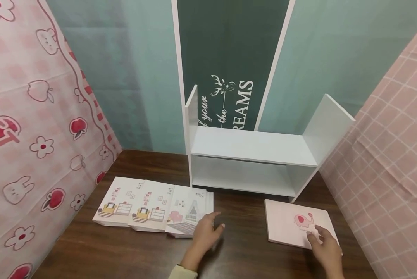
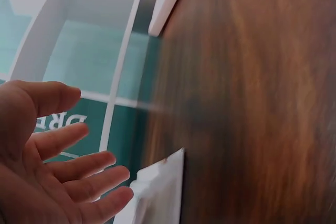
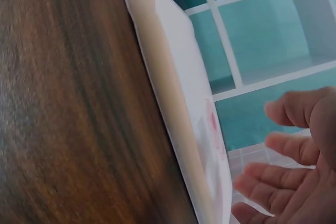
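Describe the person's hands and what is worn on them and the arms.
The left hand and the right hand are both bare, with no gloves, rings or markings that I can see. A plain, pale cream-yellow sleeve shows on the left forearm; no sleeve is visible on the right.

Seen over my remote feed, a pale cream sleeve (image 1: 183, 272) with a plain cuff stops short of the person's left wrist; both hands, left hand (image 1: 205, 231) and right hand (image 1: 328, 252), are bare, with rounded fingertips.
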Motion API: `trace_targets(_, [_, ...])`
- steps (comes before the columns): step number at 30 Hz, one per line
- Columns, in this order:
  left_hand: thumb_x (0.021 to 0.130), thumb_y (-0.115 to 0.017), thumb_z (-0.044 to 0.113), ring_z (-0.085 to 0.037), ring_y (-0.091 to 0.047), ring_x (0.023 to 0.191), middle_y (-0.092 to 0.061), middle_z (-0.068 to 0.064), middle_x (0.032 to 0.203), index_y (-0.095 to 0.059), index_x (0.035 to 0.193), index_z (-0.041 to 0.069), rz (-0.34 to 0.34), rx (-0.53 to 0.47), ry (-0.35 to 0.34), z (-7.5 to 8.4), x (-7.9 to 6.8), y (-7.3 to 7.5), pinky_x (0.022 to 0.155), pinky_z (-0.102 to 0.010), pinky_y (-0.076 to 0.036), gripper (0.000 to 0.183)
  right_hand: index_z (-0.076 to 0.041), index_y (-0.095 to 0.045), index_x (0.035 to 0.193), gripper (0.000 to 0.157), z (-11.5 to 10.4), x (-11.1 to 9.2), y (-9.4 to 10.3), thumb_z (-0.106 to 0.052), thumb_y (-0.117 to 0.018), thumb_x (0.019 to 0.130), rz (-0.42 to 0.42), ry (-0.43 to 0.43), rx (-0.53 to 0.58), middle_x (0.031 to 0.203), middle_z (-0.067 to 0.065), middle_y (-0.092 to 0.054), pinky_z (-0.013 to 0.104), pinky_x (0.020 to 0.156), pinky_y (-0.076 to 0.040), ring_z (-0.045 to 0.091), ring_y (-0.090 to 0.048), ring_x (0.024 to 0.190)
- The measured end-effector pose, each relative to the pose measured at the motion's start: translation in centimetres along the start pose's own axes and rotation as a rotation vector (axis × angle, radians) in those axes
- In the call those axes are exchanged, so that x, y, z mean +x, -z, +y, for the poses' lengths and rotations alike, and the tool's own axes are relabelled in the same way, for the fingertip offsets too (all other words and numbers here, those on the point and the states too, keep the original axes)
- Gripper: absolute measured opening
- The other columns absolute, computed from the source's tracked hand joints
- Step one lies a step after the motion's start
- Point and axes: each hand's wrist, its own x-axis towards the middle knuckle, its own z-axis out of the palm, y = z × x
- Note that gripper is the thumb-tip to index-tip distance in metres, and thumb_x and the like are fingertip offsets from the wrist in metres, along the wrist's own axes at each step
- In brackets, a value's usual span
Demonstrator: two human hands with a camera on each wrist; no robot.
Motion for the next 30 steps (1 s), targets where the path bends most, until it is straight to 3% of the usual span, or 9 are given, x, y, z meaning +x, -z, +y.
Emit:
trace_targets(7, [0.081,-0.068,0.020,-0.031,-0.056,0.107,-0.062,-0.014,0.114,-0.061,0.117,0.003,-0.081,-0.101,-0.025,0.9,0.2,-1.5,0.089,-0.042,-0.045,0.040,0.013,-0.048,0.120,0.042,0.7,1.1,0.4,-0.014,-0.055,0.088,-0.009,-0.079,-0.008,0.112,0.041,-0.049,0.062,0.079,-0.037,0.054,-0.049,0.100])
trace_targets(17, [0.082,-0.067,0.021,-0.030,-0.060,0.093,-0.063,-0.016,0.107,-0.062,0.116,0.004,-0.176,-0.195,0.005,2.1,0.9,-3.4,0.079,-0.037,-0.048,0.038,0.011,-0.048,0.120,0.043,1.8,3.3,1.0,-0.019,-0.050,0.089,-0.006,-0.239,-0.057,0.119,0.039,-0.045,0.059,0.085,-0.032,0.054,-0.044,0.103])
trace_targets(22, [0.081,-0.069,0.021,-0.028,-0.062,0.089,-0.064,-0.016,0.105,-0.064,0.111,0.005,-0.197,-0.256,0.053,2.5,1.2,-4.4,0.074,-0.031,-0.049,0.034,0.009,-0.047,0.121,0.046,2.1,3.8,1.5,-0.025,-0.048,0.090,-0.051,-0.338,-0.073,0.124,0.036,-0.042,0.060,0.084,-0.032,0.056,-0.040,0.103])
trace_targets(30, [0.081,-0.069,0.017,-0.030,-0.063,0.090,-0.064,-0.017,0.102,-0.064,0.109,0.001,-0.232,-0.357,0.096,3.2,2.0,-5.2,0.074,-0.029,-0.051,0.033,0.011,-0.044,0.122,0.056,3.0,4.8,2.3,-0.035,-0.047,0.089,-0.156,-0.418,-0.101,0.126,0.037,-0.039,0.060,0.079,-0.037,0.057,-0.040,0.103])
